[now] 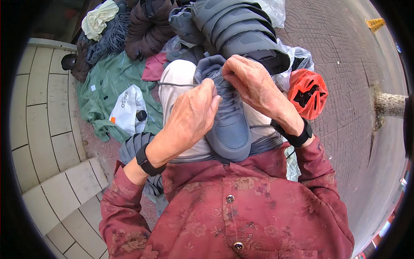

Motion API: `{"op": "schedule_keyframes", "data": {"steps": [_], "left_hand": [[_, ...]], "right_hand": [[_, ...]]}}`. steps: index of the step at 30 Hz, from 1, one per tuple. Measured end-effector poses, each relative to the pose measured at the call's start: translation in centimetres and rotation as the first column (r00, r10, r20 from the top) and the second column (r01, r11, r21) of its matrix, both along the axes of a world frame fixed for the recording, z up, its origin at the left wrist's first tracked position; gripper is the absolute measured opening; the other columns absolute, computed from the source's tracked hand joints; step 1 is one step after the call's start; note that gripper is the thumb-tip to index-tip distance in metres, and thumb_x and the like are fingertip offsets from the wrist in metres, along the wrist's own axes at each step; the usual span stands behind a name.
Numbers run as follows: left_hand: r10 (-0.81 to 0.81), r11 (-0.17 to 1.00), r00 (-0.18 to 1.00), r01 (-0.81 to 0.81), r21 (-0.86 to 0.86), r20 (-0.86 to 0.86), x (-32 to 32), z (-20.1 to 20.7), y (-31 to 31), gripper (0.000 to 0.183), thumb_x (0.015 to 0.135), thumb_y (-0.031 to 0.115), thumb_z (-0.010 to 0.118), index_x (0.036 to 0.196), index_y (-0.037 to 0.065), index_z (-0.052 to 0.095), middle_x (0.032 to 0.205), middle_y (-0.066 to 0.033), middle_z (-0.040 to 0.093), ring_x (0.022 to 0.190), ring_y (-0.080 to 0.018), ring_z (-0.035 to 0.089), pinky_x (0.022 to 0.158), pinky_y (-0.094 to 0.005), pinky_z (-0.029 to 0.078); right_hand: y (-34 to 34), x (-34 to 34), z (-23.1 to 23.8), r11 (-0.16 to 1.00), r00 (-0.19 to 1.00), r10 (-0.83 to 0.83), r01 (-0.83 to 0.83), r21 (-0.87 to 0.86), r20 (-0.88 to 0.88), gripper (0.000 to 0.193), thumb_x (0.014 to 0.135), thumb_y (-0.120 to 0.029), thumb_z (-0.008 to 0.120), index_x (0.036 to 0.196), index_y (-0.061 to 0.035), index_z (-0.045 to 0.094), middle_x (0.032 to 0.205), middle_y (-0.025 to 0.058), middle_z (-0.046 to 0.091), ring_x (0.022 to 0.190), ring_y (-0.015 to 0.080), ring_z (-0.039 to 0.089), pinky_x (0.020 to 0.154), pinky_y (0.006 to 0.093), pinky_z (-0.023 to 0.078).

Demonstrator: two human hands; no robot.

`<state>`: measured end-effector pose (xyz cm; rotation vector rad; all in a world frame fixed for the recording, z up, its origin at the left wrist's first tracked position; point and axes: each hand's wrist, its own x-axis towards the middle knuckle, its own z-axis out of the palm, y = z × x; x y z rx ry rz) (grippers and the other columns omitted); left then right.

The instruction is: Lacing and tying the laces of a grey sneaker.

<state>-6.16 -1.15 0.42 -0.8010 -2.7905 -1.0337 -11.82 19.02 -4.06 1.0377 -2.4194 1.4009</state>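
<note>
A grey-blue shoe (231,134) with a mesh toe lies on my lap, its toe toward me and its opening away from me. My left hand (192,115) is closed in a pinch beside the lacing, on a dark shoelace (177,85) whose length runs off to the left. Across the shoe, my right hand (254,86) pinches at the upper lacing near the opening; the bit of lace between its fingertips is mostly hidden. Crossed rows of lace show over the tongue. Pale cloth (176,74) covers my legs under the shoe.
Stacked grey shoe uppers (237,30) stand just ahead. A red plastic bag (308,94) with black pieces sits at right. Leftward lie a green sheet (101,82), a white bag (128,108) and dark shoe parts (148,26). A tiled step (64,194) borders the left.
</note>
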Motion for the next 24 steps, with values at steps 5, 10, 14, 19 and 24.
{"op": "schedule_keyframes", "data": {"steps": [5,10,14,19,24], "left_hand": [[0.049,0.966,0.999,-0.047,-0.253,0.0,-1.0,0.2,-0.2,0.026,0.094,0.015,0.065,0.075,-0.002,0.062,0.059,-0.016,0.056,0.058,-0.0393,0.058,0.059,-0.0469,0.046],[0.127,0.963,0.942,-0.043,-0.265,0.311,-2.7,0.6,-0.4,0.027,0.091,0.022,0.068,0.079,-0.002,0.073,0.059,-0.0121,0.062,0.058,-0.026,0.063,0.06,-0.0371,0.048],[0.103,0.991,0.788,-0.03,-0.129,0.608,-3.2,1.2,-0.9,0.026,0.087,0.024,0.071,0.089,-0.001,0.076,0.068,-0.0102,0.069,0.067,-0.0155,0.064,0.063,-0.0305,0.048],[-0.031,0.999,0.96,0.041,-0.028,0.279,-1.1,1.3,-1.6,0.014,0.08,0.011,0.076,0.089,0.001,0.076,0.085,-0.0086,0.068,0.067,-0.0186,0.063,0.064,-0.0325,0.049],[-0.087,0.994,0.988,0.094,-0.054,0.126,-1.3,1.7,-1.3,0.015,0.077,0.002,0.076,0.091,0.003,0.076,0.095,-0.0069,0.064,0.065,-0.0158,0.061,0.06,-0.0306,0.049]], "right_hand": [[0.4,0.2,1.8,0.994,0.957,0.041,-0.011,-0.104,0.286,0.008,0.092,0.0,0.068,0.097,0.0036,0.063,0.081,0.0044,0.064,0.073,0.0088,0.057,0.064,0.0262,0.048],[0.8,0.4,0.9,0.98,0.837,0.076,0.037,-0.195,0.541,0.005,0.094,-0.001,0.069,0.096,0.0024,0.065,0.085,-0.0008,0.063,0.079,0.0045,0.058,0.07,0.022,0.049],[1.8,-0.2,-0.5,0.944,0.853,0.062,0.118,-0.307,0.518,0.007,0.089,-0.004,0.069,0.094,0.0001,0.07,0.076,-0.0025,0.062,0.067,0.004,0.053,0.06,0.0215,0.044],[7.3,-3.0,2.0,0.877,0.855,-0.099,0.317,-0.361,0.51,0.007,0.094,-0.01,0.071,0.096,-0.0039,0.074,0.079,-0.0049,0.064,0.07,0.0034,0.053,0.063,0.0207,0.044],[19.9,-9.5,3.6,0.714,0.849,-0.116,0.432,-0.55,0.516,0.019,0.099,-0.013,0.067,0.114,-0.0022,0.069,0.088,-0.0029,0.066,0.073,0.0034,0.056,0.067,0.0203,0.047]]}}
